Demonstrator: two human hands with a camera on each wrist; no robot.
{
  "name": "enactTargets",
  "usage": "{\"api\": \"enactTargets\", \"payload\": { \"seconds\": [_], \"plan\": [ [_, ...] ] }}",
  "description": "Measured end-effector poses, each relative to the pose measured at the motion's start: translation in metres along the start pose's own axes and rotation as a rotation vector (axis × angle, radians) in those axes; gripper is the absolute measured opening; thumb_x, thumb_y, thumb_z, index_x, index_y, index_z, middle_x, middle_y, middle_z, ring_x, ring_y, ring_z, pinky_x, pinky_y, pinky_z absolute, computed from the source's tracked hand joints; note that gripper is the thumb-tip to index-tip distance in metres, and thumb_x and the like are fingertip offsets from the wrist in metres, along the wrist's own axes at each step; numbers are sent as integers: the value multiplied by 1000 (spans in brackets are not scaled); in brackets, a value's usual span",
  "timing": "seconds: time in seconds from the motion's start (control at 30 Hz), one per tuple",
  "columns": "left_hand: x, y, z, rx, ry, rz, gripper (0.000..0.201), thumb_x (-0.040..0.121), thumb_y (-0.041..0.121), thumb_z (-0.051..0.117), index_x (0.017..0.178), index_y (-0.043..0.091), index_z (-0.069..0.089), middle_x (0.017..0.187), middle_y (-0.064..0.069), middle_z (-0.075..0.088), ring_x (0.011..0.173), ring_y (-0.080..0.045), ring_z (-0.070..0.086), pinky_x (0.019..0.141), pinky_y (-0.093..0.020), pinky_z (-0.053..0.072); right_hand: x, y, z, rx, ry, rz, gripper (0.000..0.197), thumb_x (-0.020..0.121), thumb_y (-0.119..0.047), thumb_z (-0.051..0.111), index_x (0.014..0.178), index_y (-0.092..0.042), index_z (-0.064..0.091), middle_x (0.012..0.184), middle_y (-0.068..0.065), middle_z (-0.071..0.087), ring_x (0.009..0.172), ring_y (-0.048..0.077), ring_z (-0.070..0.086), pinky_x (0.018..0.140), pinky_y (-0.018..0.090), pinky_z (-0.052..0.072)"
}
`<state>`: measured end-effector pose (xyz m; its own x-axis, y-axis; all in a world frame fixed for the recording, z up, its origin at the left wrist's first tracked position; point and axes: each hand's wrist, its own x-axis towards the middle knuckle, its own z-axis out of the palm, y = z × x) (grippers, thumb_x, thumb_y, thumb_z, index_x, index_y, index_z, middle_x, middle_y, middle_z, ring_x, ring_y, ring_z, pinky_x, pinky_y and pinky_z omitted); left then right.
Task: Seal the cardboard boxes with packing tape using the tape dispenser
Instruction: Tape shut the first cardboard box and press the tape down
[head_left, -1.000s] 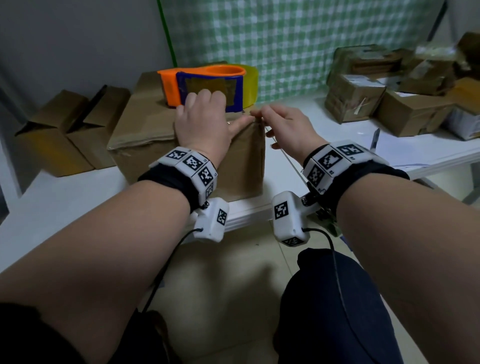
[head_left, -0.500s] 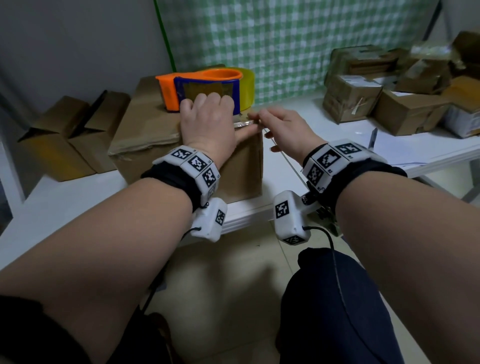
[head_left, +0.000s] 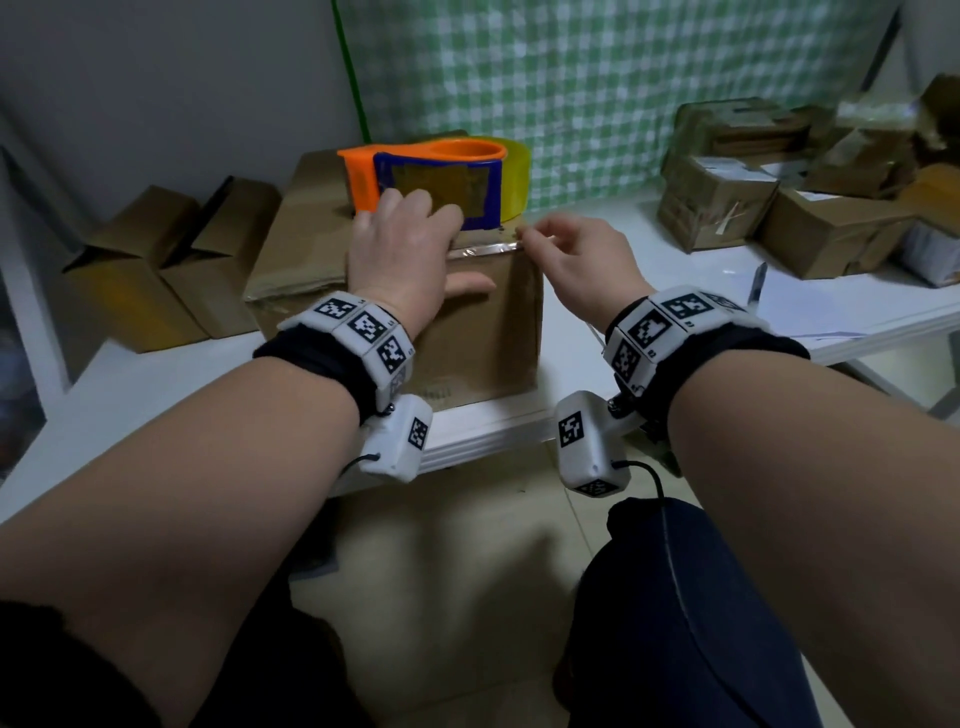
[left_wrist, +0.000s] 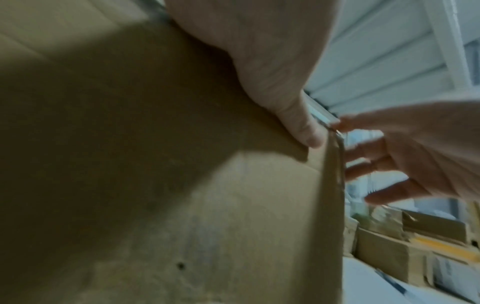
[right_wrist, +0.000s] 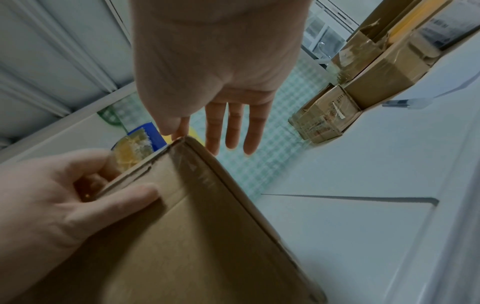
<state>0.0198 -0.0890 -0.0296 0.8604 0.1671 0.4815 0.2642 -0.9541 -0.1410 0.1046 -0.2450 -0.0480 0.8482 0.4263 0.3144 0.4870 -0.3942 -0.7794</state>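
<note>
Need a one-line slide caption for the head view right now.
Left hand presses the brown cardboard box top beside the orange-and-blue tape dispenser; right hand fingers the taped corner.

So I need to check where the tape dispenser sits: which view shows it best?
The head view: the tape dispenser stands whole on the cardboard box, beyond the left hand. The right wrist view shows only a blue and yellow part above the box edge. The left wrist view does not show it.
</note>
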Motion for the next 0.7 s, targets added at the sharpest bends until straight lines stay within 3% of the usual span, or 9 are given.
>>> {"api": "enactTargets", "payload": {
  "seconds": [0.13,0.23,0.37,0.53,0.7],
  "plan": [
    [-11,-32,-11,17,-58,-15,55,72,69,58,93,19,57,96,-4,53,97,-29,45,77,-38,35,-3,-8,4,-60,22,15,22,93,-45,51,98,-28,65,97,0,69,90,18,62,81,31,50],
    [-23,-56,-18,-30,-91,-36,54,74,65,59,106,22,63,103,-6,56,102,-30,44,81,-38,35,-9,-16,11,-87,47,21,16,87,-50,55,88,-34,59,96,-1,70,92,21,65,84,40,53],
    [-37,-79,-20,-120,-109,-86,58,74,62,61,121,26,63,105,-8,54,102,-30,42,83,-38,34,-13,-22,13,-135,65,62,30,84,-54,57,99,-29,64,99,-1,69,91,21,65,81,38,54],
    [-55,-109,-21,-204,-92,-196,62,71,63,62,121,26,64,98,-8,51,96,-31,41,85,-40,37,-18,-31,16,-238,89,62,30,91,-46,54,109,-22,61,106,5,67,97,26,60,78,36,50],
    [-70,-132,-21,-292,-108,-331,60,76,56,64,128,27,58,107,-4,48,108,-26,39,92,-31,36,-22,-35,19,-271,80,72,28,93,-42,52,111,-22,61,109,7,67,101,28,59,77,34,46]
  ]
}}
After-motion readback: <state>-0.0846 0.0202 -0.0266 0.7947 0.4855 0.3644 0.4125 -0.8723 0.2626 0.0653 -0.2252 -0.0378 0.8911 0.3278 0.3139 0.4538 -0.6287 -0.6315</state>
